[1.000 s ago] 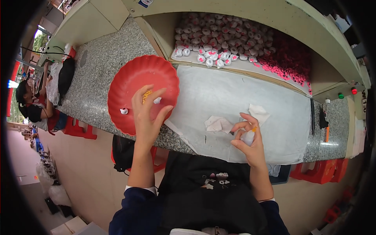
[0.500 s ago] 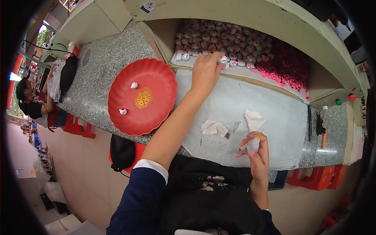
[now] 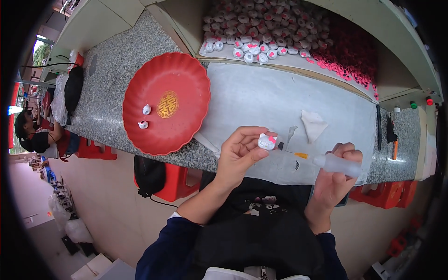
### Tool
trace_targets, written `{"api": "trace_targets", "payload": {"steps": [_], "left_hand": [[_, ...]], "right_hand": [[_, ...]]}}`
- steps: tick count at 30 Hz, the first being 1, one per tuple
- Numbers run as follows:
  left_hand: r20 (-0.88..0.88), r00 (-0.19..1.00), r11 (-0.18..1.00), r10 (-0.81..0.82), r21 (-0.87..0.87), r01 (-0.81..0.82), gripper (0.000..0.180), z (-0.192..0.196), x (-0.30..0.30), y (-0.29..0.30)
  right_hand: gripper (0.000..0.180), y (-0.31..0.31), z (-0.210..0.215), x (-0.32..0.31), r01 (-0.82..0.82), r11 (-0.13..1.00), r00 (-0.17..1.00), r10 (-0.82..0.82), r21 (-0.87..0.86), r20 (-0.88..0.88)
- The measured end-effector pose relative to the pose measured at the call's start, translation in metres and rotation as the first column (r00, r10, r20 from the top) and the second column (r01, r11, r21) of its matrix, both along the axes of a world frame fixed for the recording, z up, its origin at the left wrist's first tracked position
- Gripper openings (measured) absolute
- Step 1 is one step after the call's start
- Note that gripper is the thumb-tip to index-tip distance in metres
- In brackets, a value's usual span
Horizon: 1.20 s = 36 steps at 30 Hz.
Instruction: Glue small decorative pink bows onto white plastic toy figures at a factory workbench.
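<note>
Between the thumb and fingers of my left hand [image 3: 240, 151] is a small white cat-head figure [image 3: 267, 141] with a pink bow. My right hand [image 3: 337, 175] grips a translucent squeeze bottle [image 3: 337, 165], tilted on its side. Its yellow needle tip [image 3: 301, 155] points left toward the figure, and the thin needle ends a little short of it. Under both hands lies a pale paper sheet [image 3: 261, 98] on the stone bench. A folded white cloth [image 3: 313, 126] rests on the sheet beyond the bottle.
At left stands a red scalloped plate [image 3: 182, 84] holding two small white pieces [image 3: 146, 109]. Under the shelf are heaps of white figures [image 3: 261, 23] and pink bows [image 3: 352, 51]. Red stools [image 3: 175, 184] stand below the bench. Another person [image 3: 39, 135] sits far left.
My left hand has come back from the shelf to above the sheet with a figure. My right hand has turned the bottle so its needle points left. The two plate pieces lie closer together.
</note>
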<state>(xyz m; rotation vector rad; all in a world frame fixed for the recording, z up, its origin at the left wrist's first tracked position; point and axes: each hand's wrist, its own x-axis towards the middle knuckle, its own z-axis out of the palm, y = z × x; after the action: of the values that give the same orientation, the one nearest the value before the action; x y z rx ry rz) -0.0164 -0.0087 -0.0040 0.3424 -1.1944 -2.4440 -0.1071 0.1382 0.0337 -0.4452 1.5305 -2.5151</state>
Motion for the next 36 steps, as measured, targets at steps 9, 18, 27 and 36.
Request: {"api": "trace_targets", "payload": {"steps": [9,18,27,36], "left_hand": [[-0.073,0.997,0.999,-0.027,0.016,0.028,0.032,0.005,0.008,0.005],[-0.073,0.996,0.999,-0.045,0.01,0.046,0.032,0.004,0.008,0.007],[-0.073,0.997,0.999,-0.039,0.009,0.039,0.032,0.003,0.008,0.007],[-0.072,0.996,0.998,-0.052,0.017,0.054,0.033,0.002,0.007,0.009]], "right_hand": [[0.044,0.0,-0.001,0.025,0.077,0.975,0.794,0.068,0.21,-0.604],[0.044,0.0,-0.001,0.025,0.055,0.971,0.771,0.108,0.234,-0.628],[0.041,0.002,0.002,0.024,0.033,0.971,0.771,0.127,0.238,-0.625],[0.04,0.0,-0.003,0.028,0.102,0.979,0.788,0.028,0.175,-0.615]]}}
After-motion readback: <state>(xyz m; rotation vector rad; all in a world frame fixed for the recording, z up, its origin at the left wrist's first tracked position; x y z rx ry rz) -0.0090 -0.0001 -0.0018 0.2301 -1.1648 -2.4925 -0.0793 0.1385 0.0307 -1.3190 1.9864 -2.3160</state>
